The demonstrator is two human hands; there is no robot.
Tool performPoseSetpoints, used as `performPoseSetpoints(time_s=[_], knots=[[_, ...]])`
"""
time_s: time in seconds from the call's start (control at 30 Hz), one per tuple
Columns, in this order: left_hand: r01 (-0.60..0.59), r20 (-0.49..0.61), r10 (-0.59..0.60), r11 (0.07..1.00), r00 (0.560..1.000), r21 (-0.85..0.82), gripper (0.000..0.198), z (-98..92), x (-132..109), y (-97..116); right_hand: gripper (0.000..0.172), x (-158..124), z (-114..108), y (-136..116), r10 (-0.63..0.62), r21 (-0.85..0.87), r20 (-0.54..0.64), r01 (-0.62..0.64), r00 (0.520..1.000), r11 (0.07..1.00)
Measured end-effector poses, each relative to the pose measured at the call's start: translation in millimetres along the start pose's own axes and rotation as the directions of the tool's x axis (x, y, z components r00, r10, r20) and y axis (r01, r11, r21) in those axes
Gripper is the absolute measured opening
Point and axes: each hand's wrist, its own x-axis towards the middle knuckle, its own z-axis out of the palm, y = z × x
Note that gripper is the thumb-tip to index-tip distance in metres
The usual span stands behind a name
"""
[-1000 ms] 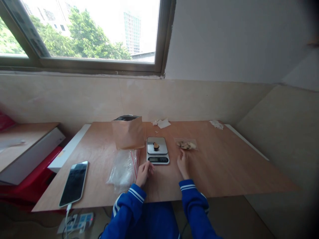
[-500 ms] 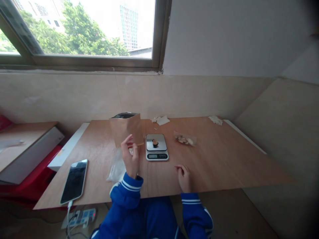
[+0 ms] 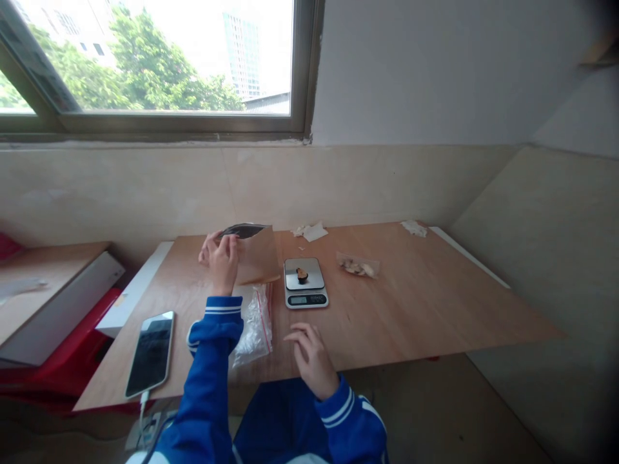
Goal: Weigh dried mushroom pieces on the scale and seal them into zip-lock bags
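My left hand (image 3: 221, 261) is closed on the upper left edge of a standing brown paper pouch (image 3: 258, 258), whose dark-lined mouth gapes open. Below the pouch lies a clear zip bag (image 3: 256, 332) with a red seal line, partly under my left sleeve. My right hand (image 3: 313, 357) hovers near the table's front edge with its fingers loosely apart, holding nothing. Ahead of it stands a white kitchen scale (image 3: 306, 298) with a lit display. On its steel plate sits a small tan and black piece (image 3: 302, 276) whose kind I cannot make out.
To the right of the scale lies a small clear bag of pale dried pieces (image 3: 358, 265). Crumpled paper scraps (image 3: 315, 232) and another scrap (image 3: 414, 228) rest at the back of the wooden table (image 3: 435, 303). A phone (image 3: 151, 353) on a cable lies at the left.
My left hand has moved left and away from me and has taken hold of the pouch's edge, uncovering the zip bag. My right hand has shifted left and its fingers have spread.
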Motion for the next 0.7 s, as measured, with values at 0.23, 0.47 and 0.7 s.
performPoseSetpoints(time_s=[0.23, 0.47, 0.7], knots=[[-0.032, -0.144, 0.011, 0.990, 0.989, -0.138, 0.039, -53.3, -73, 21, 0.056, 34, 11, -62, -0.213, -0.095, 0.085, 0.221, 0.973, 0.971], [-0.063, 0.292, 0.109, 0.985, 0.950, -0.163, 0.022, -81.3, -100, 1, 0.051, 41, 45, -66, -0.222, -0.207, 0.163, 0.254, 0.961, 0.945], [-0.089, 0.195, 0.092, 0.996, 0.976, -0.024, 0.019, -77.2, -109, -3, 0.043, 57, 35, -62, -0.109, -0.325, 0.180, 0.163, 0.978, 0.931]])
